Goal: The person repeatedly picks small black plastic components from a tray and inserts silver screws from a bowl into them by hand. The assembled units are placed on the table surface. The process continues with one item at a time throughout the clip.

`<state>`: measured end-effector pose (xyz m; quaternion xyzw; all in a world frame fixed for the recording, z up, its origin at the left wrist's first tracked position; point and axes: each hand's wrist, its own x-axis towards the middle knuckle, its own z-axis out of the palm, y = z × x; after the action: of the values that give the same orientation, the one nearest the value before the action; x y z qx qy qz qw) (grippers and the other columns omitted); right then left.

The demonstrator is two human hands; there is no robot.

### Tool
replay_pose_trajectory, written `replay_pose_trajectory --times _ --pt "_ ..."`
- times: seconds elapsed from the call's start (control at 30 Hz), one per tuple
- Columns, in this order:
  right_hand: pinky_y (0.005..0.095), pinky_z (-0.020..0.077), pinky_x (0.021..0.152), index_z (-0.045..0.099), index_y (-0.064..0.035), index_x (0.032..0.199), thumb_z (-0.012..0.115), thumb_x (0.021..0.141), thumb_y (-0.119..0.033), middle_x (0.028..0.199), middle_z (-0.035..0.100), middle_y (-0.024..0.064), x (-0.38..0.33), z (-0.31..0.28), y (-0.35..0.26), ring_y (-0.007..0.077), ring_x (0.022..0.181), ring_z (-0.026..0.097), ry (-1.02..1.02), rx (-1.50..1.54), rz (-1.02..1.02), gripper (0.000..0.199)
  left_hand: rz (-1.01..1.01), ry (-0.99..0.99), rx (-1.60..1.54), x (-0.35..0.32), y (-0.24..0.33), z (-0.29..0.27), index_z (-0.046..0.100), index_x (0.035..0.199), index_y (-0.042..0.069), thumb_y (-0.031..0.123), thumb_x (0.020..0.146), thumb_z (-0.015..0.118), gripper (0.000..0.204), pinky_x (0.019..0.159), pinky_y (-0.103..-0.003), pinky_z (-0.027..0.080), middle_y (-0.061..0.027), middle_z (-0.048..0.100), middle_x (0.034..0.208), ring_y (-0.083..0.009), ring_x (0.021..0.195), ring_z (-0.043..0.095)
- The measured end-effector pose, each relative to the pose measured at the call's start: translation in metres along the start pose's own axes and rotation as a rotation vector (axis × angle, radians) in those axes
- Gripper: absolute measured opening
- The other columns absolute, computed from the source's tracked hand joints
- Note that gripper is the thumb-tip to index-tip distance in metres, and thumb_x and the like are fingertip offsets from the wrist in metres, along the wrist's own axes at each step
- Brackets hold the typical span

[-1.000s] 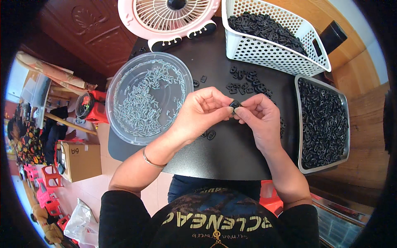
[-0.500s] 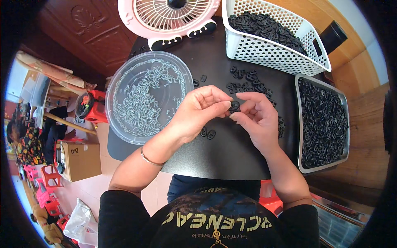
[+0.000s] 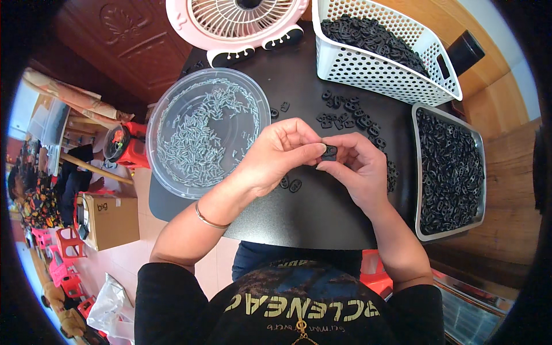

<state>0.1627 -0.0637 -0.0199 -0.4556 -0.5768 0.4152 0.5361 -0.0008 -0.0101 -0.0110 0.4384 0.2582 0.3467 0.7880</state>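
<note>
Between my two hands, above the black table, is a small black plastic piece [image 3: 329, 152] with openings in it. My left hand [image 3: 287, 144] pinches it between thumb and forefinger from the left. From the right, the curled fingers and thumb of my right hand [image 3: 357, 164] close around its other side. Whether a smaller part is in my fingers too, I cannot tell. Past my right hand, several loose black pieces [image 3: 362, 119] lie in a curved group. A round clear tub [image 3: 150, 144] of short silvery pin-like parts [image 3: 195, 141] stands beside my left forearm.
At the right edge of the table [image 3: 276, 221] stands a metal tray [image 3: 420, 230] full of black oval pieces. Behind it is a white perforated basket [image 3: 368, 75] of black parts. A pink fan [image 3: 236, 43] sits at the back; a cardboard box [image 3: 115, 224] is on the floor, left.
The black piece has turned in my fingers, from a rounded face to a boxier side. My right fingers have drawn in closer to my left hand.
</note>
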Motion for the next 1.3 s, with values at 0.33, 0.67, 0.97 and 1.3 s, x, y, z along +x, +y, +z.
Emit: replay_pose_trajectory --times 0.33,0.67,0.97,1.3 --pt "0.0163 0.0406 0.054 0.063 -0.0029 0.089 0.072 0.066 -0.002 0.072 0.053 -0.0015 -0.001 0.002 -0.004 0.0034 0.062 0.05 0.042 -0.094 0.016 0.024 -0.042 -0.032 -0.072 -0.002 -0.003 -0.003 0.053 0.078 0.003 -0.001 0.078 0.061 0.008 0.063 -0.02 0.046 -0.0065 0.061 0.075 -0.0094 0.069 0.057" --pt "0.0169 0.0399 0.054 0.062 -0.0037 0.092 0.073 0.066 -0.002 0.072 0.052 -0.0018 0.001 -0.001 -0.001 0.0031 0.06 0.048 -0.016 -0.096 -0.01 0.029 0.034 -0.01 0.037 -0.002 0.0 -0.002 0.052 0.075 0.004 -0.002 0.079 0.06 0.01 0.057 -0.017 0.043 -0.0048 0.06 0.071 -0.0063 0.064 0.055" --pt "0.0186 0.0414 0.058 0.059 -0.0005 0.096 0.068 0.072 -0.006 0.072 0.05 -0.0037 0.068 0.013 -0.052 0.0045 0.065 0.048 0.284 -0.093 -0.043 0.026 0.329 0.134 0.511 -0.016 0.047 -0.008 0.056 0.091 0.0 0.004 0.08 0.059 0.012 0.066 -0.019 0.044 -0.0022 0.059 0.081 -0.0069 0.073 0.055" --pt "0.0247 0.0475 0.074 0.038 0.0077 0.121 0.059 0.079 -0.006 0.11 0.053 0.017 0.078 0.001 -0.049 0.0156 0.085 0.059 0.349 0.12 -0.124 0.048 0.429 0.194 1.65 -0.041 0.07 -0.068 0.06 0.082 0.003 0.002 0.07 0.06 0.012 0.069 -0.035 0.046 -0.0115 0.058 0.079 -0.0278 0.076 0.057"
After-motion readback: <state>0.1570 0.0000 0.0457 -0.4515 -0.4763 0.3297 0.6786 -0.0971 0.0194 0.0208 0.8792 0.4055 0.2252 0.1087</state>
